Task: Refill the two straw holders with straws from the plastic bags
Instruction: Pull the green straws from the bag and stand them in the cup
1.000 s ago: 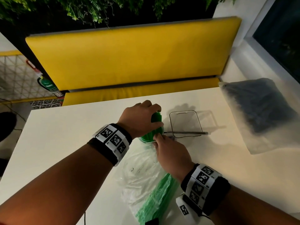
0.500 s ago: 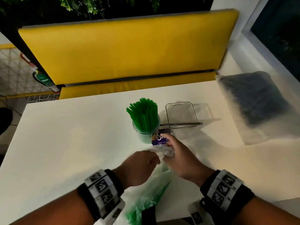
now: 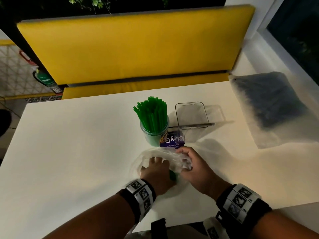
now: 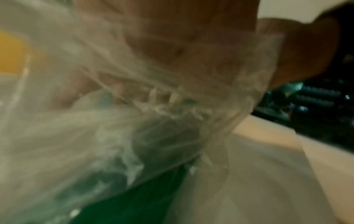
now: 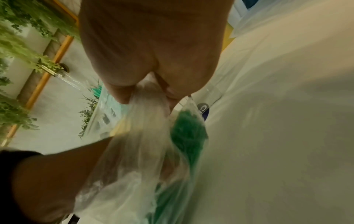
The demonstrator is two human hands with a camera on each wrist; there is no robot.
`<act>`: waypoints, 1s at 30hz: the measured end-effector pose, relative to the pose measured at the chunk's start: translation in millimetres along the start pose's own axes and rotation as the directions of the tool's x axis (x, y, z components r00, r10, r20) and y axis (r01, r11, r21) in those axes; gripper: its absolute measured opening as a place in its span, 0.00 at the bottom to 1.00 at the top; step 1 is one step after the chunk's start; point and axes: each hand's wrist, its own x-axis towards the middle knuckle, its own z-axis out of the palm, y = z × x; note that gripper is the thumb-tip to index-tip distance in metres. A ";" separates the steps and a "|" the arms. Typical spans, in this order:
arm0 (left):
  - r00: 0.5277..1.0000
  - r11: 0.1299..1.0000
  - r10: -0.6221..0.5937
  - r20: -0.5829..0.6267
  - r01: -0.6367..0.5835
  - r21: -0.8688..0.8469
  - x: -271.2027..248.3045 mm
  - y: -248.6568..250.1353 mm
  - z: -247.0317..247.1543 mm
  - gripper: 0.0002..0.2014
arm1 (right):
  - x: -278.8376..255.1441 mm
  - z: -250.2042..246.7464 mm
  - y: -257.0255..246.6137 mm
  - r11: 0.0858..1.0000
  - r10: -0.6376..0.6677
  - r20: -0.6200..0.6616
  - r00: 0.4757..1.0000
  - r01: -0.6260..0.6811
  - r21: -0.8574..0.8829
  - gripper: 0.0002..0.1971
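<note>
White counter [image 3: 72,152] fills middle, warm light on top, soft shadows near middle. Behind it, yellow bench: tall back cushion [image 3: 134,47], seat cushion [image 3: 146,87] below, dark gap between them. Green leaves [image 3: 96,2] hang from dark top edge. Far left, white wire fence [image 3: 13,73] with yellow rail, green-and-red sign [image 3: 44,78] beside it. Right side, white ledge [image 3: 269,54] and dark window [image 3: 296,31]. Room dim.
</note>
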 end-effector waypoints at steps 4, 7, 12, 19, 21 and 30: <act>0.997 0.978 0.075 -0.024 -0.069 0.199 6.1 0.5 10.4 0.24 | 0.7 0.9 15.4 0.999 0.025 -0.003 1.000 -0.025 -0.048 0.34; 0.992 0.976 0.117 -0.038 -0.107 0.190 10.6 0.8 17.7 0.18 | 10.3 2.8 28.1 0.931 0.157 -0.124 0.980 -0.189 -0.312 0.29; 0.977 0.959 0.185 -0.102 -0.157 0.237 4.3 -2.2 25.9 0.23 | 30.0 9.9 36.8 0.845 0.354 -0.060 0.933 -0.346 -0.408 0.25; 0.988 0.992 0.106 -0.108 -0.097 0.085 6.4 -12.7 32.1 0.20 | 36.9 14.6 40.1 0.807 0.267 -0.066 0.961 -0.261 -0.529 0.14; 0.993 0.994 0.085 -0.081 -0.079 0.074 8.0 -10.1 29.1 0.18 | 38.9 10.5 37.6 0.798 0.275 -0.109 0.955 -0.289 -0.528 0.15; 0.999 0.988 0.040 -0.024 -0.043 -0.147 9.3 -5.8 17.8 0.14 | 34.0 -7.6 37.6 0.888 0.147 -0.029 0.989 -0.145 -0.437 0.13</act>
